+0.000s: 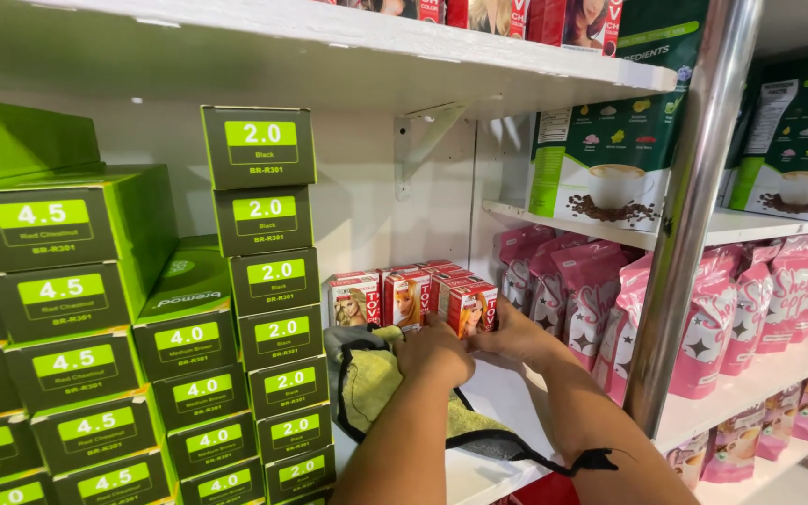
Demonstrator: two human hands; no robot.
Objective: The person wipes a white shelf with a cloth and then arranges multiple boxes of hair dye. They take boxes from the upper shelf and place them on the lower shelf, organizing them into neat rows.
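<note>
So the white shelf (507, 397) runs left to right, with another shelf board close overhead and a steel pole (689, 215) standing right at its front edge on the right. Left side is walled off by tall stacks of green boxes (273, 309), right side by pink pouches (591, 290), so the free room is just the bare strip of shelf in front.

At the back sits a row of small red boxes (413, 297), upright, long axis vertical, printed faces turned toward the camera, packed edge to edge.

A yellow-green cloth (376, 383) with black trim is bunched on the shelf, trailing toward the front lip.

Both forearms reach in from bottom right. Left hand (434, 351) is curled knuckles-up, touching the cloth. Right hand (507, 332) wraps round the rightmost red box, fingers behind it.
</note>
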